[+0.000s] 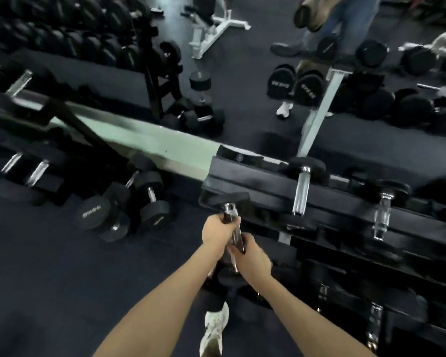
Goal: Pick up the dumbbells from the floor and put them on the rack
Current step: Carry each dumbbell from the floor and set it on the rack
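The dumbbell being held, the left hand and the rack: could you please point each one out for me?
dumbbell (231, 215), head view, chrome handle.
left hand (216, 234), head view, back of hand.
rack (263, 188), head view, upper black rail.

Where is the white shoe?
In the head view, the white shoe is at the bottom middle, on the dark floor between the person's two forearms, just below the held dumbbell.

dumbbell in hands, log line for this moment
hands: left hand + right hand grip dumbbell handle | far head at rack end | floor dumbbells remain
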The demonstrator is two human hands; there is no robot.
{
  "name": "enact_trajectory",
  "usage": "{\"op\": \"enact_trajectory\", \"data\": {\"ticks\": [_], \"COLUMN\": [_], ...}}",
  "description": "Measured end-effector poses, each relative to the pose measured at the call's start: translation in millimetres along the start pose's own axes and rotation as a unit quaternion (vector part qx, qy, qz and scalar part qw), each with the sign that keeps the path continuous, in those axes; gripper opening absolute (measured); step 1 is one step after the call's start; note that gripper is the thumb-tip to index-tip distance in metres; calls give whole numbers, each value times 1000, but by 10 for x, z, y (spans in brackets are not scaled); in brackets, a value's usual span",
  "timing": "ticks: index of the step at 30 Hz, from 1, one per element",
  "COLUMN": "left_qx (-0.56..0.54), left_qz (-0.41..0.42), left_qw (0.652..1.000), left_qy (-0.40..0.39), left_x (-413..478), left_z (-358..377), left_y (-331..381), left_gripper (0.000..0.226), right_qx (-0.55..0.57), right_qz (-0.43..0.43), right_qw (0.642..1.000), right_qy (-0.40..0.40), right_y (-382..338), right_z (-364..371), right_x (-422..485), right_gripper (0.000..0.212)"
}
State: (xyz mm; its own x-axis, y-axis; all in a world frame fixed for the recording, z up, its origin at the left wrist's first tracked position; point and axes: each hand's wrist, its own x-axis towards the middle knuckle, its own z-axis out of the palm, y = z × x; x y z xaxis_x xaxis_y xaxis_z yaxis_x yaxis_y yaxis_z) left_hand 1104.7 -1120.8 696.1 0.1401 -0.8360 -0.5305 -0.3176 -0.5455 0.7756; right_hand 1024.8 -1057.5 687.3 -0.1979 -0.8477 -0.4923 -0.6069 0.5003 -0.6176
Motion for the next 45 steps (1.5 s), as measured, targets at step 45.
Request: {"op": "enact_trajectory", "data": {"ticks": [45], "left_qx": [165], "left_qz": [114], "left_qw": [967], "left_qy": [-157], "left_x": [2090], "left_z": [145], "left_y": [933], "left_gripper": [33], "right_qx": [106], "right_qz": [115], "right_qw": [984], "right_qy": [85], "right_y": [-874], "right_z": [16], "right_x": [1932], "right_gripper": [32]}}
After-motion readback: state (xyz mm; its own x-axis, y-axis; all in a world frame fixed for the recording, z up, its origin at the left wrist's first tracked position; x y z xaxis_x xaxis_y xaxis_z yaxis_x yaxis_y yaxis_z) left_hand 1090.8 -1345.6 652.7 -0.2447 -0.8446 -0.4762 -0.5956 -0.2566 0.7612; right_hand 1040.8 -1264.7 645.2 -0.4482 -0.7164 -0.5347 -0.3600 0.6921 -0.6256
